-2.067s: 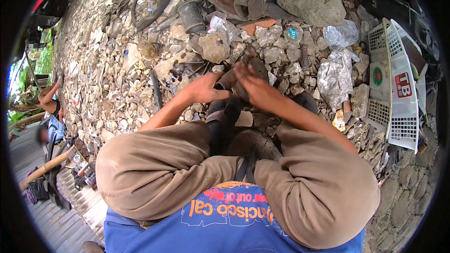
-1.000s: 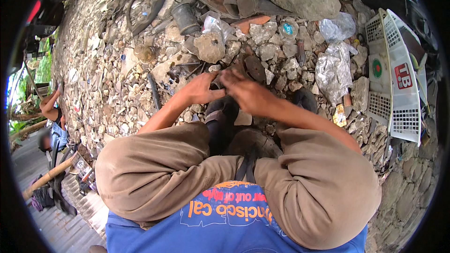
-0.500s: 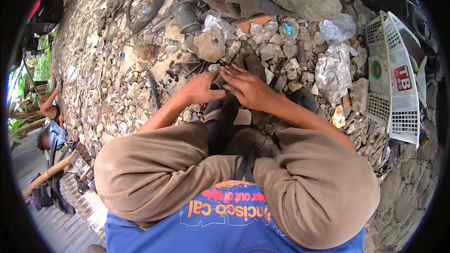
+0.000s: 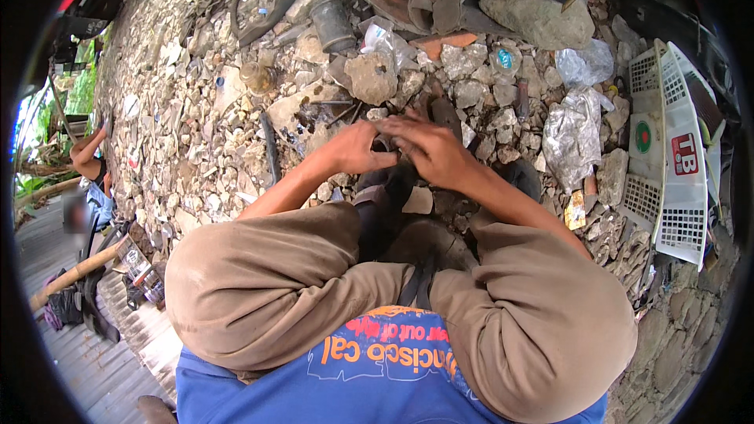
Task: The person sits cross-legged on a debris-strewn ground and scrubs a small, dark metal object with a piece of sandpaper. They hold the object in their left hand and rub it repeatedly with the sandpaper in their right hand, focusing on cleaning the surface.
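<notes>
My left hand [image 4: 359, 149] is curled at the near side of a small dark, round-edged piece [image 4: 382, 144], which is mostly hidden by fingers. Its thumb points toward my right hand [image 4: 430, 151], whose bent fingers lie over the same piece from the other side. Both hands meet low over the stony ground, just beyond my dark shoe [image 4: 385, 188]. A pale flat stone [image 4: 371, 78] lies beyond the hands, near a dark oily patch [image 4: 314, 119] with thin dark rods on it. Close past my right hand is a long brown-grey object [image 4: 445, 112].
Rubble covers the ground. A grey metal can [image 4: 333, 25], a black rubber loop [image 4: 275, 16] and a large rock [image 4: 538, 16] lie farther off. Right are a silvery crumpled bag [image 4: 572, 137] and a white plastic crate [image 4: 680, 157]. Another person [image 4: 98, 188] is at far left.
The whole view has shifted slightly, so the ground things sit farther right. My right hand's fingers have moved a little over the dark piece; both hands stay together.
</notes>
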The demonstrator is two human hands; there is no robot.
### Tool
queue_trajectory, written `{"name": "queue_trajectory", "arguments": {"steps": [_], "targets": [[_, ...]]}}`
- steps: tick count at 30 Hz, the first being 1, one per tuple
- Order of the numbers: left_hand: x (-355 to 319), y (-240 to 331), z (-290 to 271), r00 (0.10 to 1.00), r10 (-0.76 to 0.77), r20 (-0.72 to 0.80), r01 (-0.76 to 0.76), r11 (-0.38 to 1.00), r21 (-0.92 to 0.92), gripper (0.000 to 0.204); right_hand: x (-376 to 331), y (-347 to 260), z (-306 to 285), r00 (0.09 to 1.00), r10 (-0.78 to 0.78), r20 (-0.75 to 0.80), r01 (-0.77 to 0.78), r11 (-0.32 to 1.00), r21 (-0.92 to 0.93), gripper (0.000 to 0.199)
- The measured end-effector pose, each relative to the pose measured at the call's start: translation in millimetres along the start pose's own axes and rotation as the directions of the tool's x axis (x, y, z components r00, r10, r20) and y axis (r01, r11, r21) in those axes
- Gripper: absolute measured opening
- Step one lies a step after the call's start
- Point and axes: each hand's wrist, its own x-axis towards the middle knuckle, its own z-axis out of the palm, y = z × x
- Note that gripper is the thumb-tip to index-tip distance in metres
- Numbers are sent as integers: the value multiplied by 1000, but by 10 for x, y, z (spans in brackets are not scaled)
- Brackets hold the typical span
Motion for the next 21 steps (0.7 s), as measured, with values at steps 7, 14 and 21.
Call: {"name": "queue_trajectory", "arguments": {"steps": [7, 14, 21], "targets": [[-30, 48, -14, 972, -224, 71, 211, 966, 149, 61, -70, 157, 22, 998, 42, -41, -45, 995, -92, 29], [16, -7, -15, 996, -88, 32, 89, 996, -18, 56, -19, 326, -2, 992, 111, -55, -119, 977, -178, 28], [25, 118, -100, 961, -229, 153, 224, 973, 50, 65, -51, 291, -23, 997, 19, -74, -36, 973, -229, 27]]}}
